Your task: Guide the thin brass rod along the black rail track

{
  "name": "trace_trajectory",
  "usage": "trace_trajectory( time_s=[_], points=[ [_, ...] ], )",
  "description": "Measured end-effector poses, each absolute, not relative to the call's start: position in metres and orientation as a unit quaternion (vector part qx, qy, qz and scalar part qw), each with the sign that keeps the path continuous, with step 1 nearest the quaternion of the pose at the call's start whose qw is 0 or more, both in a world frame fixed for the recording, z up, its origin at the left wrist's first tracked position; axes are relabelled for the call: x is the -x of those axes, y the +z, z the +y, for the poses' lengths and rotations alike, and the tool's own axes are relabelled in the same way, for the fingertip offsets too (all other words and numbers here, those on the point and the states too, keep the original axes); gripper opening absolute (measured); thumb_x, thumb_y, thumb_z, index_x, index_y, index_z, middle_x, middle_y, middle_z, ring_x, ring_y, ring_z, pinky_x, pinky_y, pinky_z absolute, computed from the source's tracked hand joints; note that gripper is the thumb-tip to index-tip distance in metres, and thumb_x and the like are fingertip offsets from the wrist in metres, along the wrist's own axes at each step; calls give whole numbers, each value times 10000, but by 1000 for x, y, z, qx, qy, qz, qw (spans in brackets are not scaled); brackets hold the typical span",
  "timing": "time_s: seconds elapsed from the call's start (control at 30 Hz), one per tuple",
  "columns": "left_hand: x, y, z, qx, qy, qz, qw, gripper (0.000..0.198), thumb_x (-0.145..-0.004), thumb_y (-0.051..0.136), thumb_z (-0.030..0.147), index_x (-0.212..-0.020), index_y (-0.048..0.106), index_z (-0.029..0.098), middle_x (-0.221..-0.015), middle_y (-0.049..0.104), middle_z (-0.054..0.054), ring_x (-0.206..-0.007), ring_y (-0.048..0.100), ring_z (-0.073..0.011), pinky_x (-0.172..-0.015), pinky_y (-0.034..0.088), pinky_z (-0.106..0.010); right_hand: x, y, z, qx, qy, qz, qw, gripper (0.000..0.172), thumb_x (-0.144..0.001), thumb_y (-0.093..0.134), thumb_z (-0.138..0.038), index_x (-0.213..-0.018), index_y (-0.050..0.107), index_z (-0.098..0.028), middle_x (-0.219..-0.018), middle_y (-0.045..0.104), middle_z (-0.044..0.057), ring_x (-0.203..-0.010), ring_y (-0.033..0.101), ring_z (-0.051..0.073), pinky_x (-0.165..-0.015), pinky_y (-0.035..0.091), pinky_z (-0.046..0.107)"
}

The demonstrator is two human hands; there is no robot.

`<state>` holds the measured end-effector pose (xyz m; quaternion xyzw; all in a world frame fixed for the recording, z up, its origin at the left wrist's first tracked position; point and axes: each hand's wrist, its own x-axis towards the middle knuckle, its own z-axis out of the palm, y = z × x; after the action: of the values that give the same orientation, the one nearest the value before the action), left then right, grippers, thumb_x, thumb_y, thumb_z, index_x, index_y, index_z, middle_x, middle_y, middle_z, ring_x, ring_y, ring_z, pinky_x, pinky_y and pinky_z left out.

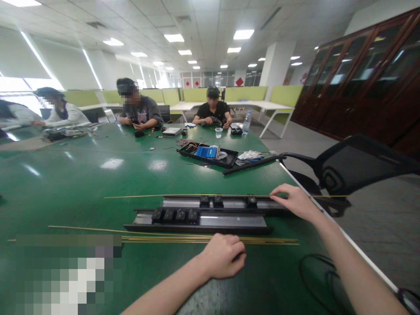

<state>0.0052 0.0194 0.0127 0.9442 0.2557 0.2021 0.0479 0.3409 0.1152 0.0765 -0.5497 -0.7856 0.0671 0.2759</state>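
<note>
A long thin brass-coloured rod (183, 195) runs above the rear black channel rail (183, 203), and the fingertips of my right hand (292, 199) pinch it towards the rail's right end. Three small black blocks (218, 201) sit along that rail's silvery floor. In the front rail (232, 220), several similar black blocks (169, 215) stand side by side at the left. Closer to me lies a loose bundle of brass-coloured rods (164, 239). My left hand (225, 256) rests curled in a loose fist at the bundle's near side; nothing shows in its fingers.
Farther back are a black tray (232, 162) with a blue finned part (207, 152), white gloves (251, 156) and a black bar (252, 166). A chair (344, 168) stands at the right edge; a cable (315, 258) lies near my right forearm. Several people sit across the table.
</note>
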Motion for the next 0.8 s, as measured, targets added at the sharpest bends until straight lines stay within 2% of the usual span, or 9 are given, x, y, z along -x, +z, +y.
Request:
trace_trajectory(
  time_s=[0.8],
  points=[
    [1, 10, 21, -944, 200, 258, 46, 133, -923, 532, 284, -845, 591, 194, -775, 627, -7, -690, 610, -139, -539, 361, -254, -335, 83, 113, 579, 88, -767, 263, 302, -803, 653, -532, -828, 766, -253, -959, 748, 61, -903, 670, 242, -846, 529, 394]
  ],
)
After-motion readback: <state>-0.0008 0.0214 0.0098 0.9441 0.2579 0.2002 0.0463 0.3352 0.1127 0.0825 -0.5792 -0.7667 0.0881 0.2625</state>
